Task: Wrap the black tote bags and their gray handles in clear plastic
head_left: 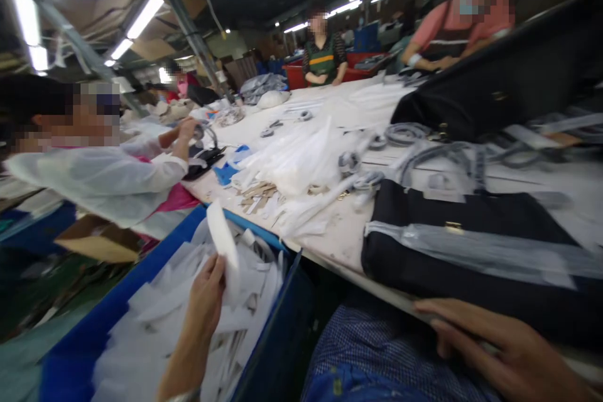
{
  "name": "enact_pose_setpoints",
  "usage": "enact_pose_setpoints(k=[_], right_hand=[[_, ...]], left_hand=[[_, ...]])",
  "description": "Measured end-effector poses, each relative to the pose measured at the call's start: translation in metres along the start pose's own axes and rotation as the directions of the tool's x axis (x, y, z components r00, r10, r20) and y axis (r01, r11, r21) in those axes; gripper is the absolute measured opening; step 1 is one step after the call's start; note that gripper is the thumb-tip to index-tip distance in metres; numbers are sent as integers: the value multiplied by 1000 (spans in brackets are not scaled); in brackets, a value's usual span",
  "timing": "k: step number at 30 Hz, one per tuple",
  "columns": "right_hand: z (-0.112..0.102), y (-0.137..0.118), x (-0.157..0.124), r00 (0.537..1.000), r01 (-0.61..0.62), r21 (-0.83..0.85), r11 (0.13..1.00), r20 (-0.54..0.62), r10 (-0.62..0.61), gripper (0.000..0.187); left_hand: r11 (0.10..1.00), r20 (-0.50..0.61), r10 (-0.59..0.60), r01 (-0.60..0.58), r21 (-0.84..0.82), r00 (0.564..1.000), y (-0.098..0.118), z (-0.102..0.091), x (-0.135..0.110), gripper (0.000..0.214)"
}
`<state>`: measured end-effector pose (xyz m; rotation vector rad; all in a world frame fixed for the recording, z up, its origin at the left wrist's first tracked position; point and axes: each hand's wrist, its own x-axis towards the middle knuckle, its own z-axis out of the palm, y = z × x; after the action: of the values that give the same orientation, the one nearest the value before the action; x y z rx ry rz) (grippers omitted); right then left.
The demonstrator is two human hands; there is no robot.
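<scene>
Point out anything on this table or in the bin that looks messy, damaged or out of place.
Nothing looks damaged. Brown card scraps lie strewn on the table beside a slumped heap of clear plastic bags. The white sheets in the blue bin are jumbled, not stacked; the left hand holds one sheet above them.

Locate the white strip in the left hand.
Head view, lower left: the white strip is pinched in the left hand, over the blue bin, left of the table edge.

Bright ceiling tube lights (pixel 144 16) glare — motion-blurred, warped edges.
</scene>
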<state>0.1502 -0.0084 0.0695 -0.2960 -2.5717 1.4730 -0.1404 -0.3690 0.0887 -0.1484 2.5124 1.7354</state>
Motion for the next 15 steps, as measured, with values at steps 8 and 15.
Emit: enact_pose_setpoints(k=[8, 15], right_hand=[[-8, -63, 23, 993, -99, 693, 714, 114, 28, 60], [-96, -19, -45, 901, -104, 666, 739, -251, 353, 39]], left_hand=[[926, 966, -53, 374, -46, 251, 76, 153, -143, 44], [887, 980, 176, -417, -199, -95, 136, 264, -163, 30]])
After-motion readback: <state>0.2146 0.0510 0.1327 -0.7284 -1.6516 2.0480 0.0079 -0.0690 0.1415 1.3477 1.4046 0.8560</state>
